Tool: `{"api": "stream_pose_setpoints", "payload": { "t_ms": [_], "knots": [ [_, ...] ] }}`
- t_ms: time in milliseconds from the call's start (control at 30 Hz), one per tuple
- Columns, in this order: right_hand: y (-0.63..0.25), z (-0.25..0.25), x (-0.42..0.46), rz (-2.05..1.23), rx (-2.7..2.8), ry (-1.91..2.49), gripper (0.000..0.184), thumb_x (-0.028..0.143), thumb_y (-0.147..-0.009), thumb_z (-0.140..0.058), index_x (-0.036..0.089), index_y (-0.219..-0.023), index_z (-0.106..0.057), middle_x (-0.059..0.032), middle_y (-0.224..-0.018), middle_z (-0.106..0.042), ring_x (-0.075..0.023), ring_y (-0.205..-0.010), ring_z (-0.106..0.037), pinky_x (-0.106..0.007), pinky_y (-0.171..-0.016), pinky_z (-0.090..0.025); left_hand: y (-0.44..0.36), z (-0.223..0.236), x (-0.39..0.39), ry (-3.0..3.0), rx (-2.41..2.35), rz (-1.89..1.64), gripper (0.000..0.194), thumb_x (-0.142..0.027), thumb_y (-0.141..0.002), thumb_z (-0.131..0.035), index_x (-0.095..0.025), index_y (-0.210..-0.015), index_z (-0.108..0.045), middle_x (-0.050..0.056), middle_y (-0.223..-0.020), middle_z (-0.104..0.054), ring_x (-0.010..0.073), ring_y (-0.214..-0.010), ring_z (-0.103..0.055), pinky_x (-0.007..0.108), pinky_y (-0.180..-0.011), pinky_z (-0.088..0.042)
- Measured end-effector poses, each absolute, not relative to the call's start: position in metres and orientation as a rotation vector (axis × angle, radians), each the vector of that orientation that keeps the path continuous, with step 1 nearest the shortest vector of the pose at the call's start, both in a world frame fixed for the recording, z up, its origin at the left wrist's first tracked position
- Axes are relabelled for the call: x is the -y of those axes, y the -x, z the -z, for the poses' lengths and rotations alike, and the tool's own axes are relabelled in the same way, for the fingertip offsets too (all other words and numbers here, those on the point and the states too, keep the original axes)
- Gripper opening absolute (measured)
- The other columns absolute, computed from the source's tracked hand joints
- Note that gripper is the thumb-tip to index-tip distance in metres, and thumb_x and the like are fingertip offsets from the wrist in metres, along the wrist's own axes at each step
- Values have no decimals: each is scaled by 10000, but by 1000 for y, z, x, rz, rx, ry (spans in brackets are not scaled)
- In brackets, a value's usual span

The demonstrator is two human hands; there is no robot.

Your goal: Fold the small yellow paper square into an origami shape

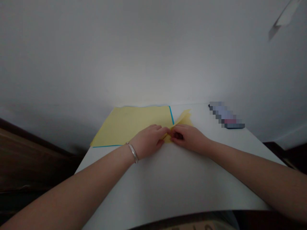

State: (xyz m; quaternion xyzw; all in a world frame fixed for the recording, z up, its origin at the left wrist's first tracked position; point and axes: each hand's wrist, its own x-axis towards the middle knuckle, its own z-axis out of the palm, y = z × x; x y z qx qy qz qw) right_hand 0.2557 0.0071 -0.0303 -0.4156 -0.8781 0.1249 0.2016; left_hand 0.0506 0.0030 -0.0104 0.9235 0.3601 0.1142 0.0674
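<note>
Both hands are working close together over the white table (168, 185), and a thin yellow paper piece (185, 120) is sitting between them, just beyond the right-hand end of a flat yellow sheet (134, 123). Blue is showing along that sheet's right and near edges; I can't tell whether it is a border or another layer underneath.

As far as I can judge, the work is partway along: the small piece is already creasing and bunching where the fingers are meeting, while its far end is fanning out loose and uneven. The handling looks unfinished, since neither hand is letting go, and the broad sheet is lying smooth and unfolded.

The right hand (192, 138) is curling in, thumb and fingertips closing on the piece with hardly any gap. The left hand (148, 140), wearing a silver bangle (133, 154) at the wrist, is pinching the piece's near left part between forefinger and thumb, its fingertips almost touching the right hand's. A dark-edged, phone-like object (225, 116) is resting to the right, well apart from both hands.
</note>
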Motion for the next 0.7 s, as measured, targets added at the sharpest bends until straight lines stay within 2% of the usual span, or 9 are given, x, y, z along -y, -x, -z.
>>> {"api": "stream_pose_setpoints", "payload": {
  "t_ms": [67, 167, 300, 533, 700],
  "knots": [
    [-255, 30, -5, -317, 2460, 1119, 91, 219, -802, -557, 186, -878, -594, -27, -823, -619, -126, -691, -525, -234, -595, -374, -51, 10, -2, -2800, -1097, -323, 303, -89, -773, -493, -175, -1061, -535, 58, -919, -596, 197, -908, -551, 321, -826, -455],
    [-257, 30, -4, -244, 2537, 980, 148, 197, -857, -499, 211, -904, -638, -36, -901, -627, -142, -810, -549, -249, -690, -407, -53, 11, -2, -2876, -1103, -257, 187, -97, -802, -465, -160, -946, -566, 59, -866, -580, 187, -831, -535, 312, -774, -458],
    [-259, 31, -5, -162, 2635, 846, 265, 180, -890, -463, 294, -1018, -664, -20, -988, -626, -151, -919, -544, -267, -762, -424, -52, 9, -3, -2911, -1103, -210, 138, -139, -836, -471, -162, -883, -599, 54, -843, -572, 171, -784, -526, 288, -729, -451],
    [-259, 31, -4, -102, 2673, 812, 336, 155, -875, -476, 343, -1096, -644, -27, -973, -608, -153, -888, -535, -265, -717, -440, -45, 0, -5, -2939, -1060, -55, 173, -182, -854, -494, -202, -869, -665, 36, -817, -606, 158, -749, -569, 269, -682, -452],
    [-262, 29, -5, -192, 2633, 839, 275, 150, -847, -507, 273, -1001, -698, -46, -941, -624, -155, -885, -559, -283, -767, -451, -43, -5, -3, -3039, -997, 61, 204, -217, -867, -472, -201, -861, -676, 44, -820, -636, 166, -742, -597, 272, -656, -465]
  ]
}}
